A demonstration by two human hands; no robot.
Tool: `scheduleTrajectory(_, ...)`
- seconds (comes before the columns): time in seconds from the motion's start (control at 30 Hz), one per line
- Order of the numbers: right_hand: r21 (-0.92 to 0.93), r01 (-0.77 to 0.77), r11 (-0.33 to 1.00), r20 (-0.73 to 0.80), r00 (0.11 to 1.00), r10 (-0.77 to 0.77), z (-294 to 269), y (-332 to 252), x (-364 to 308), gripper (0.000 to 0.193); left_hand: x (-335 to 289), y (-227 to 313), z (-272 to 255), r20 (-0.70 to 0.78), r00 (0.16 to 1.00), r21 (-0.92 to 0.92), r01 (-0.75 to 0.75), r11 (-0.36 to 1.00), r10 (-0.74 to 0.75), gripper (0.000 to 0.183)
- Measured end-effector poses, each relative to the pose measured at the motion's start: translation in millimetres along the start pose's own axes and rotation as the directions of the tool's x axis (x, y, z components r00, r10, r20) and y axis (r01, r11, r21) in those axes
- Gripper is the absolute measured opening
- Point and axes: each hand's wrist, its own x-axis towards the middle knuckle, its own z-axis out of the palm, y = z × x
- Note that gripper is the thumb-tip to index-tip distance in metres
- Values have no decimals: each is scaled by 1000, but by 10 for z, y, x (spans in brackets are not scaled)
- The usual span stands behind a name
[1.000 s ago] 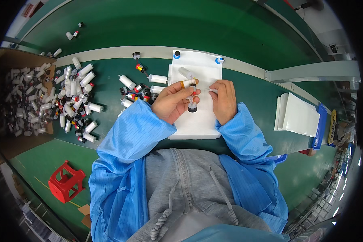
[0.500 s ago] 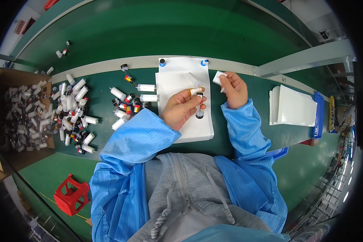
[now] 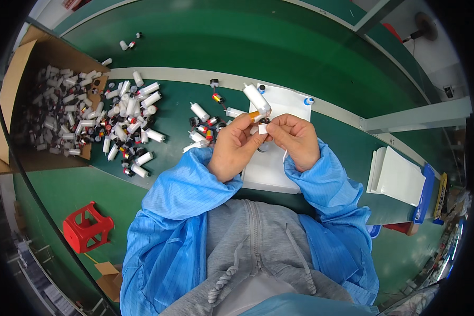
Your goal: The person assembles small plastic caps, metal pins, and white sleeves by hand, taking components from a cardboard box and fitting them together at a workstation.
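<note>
My left hand (image 3: 234, 149) is closed around a small translucent white cylinder (image 3: 256, 98) with orange and black parts at its lower end. The cylinder sticks up and tilts left above my fingers. My right hand (image 3: 296, 142) meets the left, with thumb and fingers pinching a small white piece, paper or cloth (image 3: 263, 129), against the black end. My fingertips hide part of that contact. Beneath both hands lie white sheets (image 3: 268, 176) on the green table. Just left of my hands is a small group of similar cylinders (image 3: 199, 111) with black, red and yellow parts.
A cardboard box (image 3: 16, 105) full of such cylinders lies open at the left, with a loose pile (image 3: 134, 118) beside it. Two blue-capped pieces (image 3: 309, 101) sit at the sheets' far edge. White sheets (image 3: 400, 176) and a blue tray (image 3: 425, 195) are at right; a red stool (image 3: 87, 229) stands on the floor.
My right hand has come leftward with the white piece to meet the left hand. The cylinder now points upward above the left fingers. The whole view has shifted, so the table appears farther right.
</note>
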Motion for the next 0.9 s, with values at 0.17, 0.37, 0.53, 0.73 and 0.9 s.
scheduleTrajectory(0.17, 27, -4, 1000, 23, 1000, 3, 22, 132, 50, 13, -23, 60, -138, 54, 987, 286, -163, 944, 154, 34)
scheduleTrajectory(0.37, -32, 78, 996, -38, 996, -79, 46, 153, 74, 11, -13, 76, -106, 26, 979, 239, -203, 950, 203, 29)
scheduleTrajectory(0.53, -103, 83, 991, 34, 996, -79, 21, 47, 124, 10, 0, 80, -193, 75, 977, 229, -211, 950, 199, 26)
scheduleTrajectory(0.73, -159, 129, 979, 109, 988, -113, -141, -54, 577, 24, 415, 575, -212, 90, 991, 351, -127, 928, 102, 25)
scheduleTrajectory(0.9, -236, 226, 945, 54, 974, -219, -152, -129, 618, 32, 1150, 569, -861, -122, 900, 787, -169, 593, 418, 40)
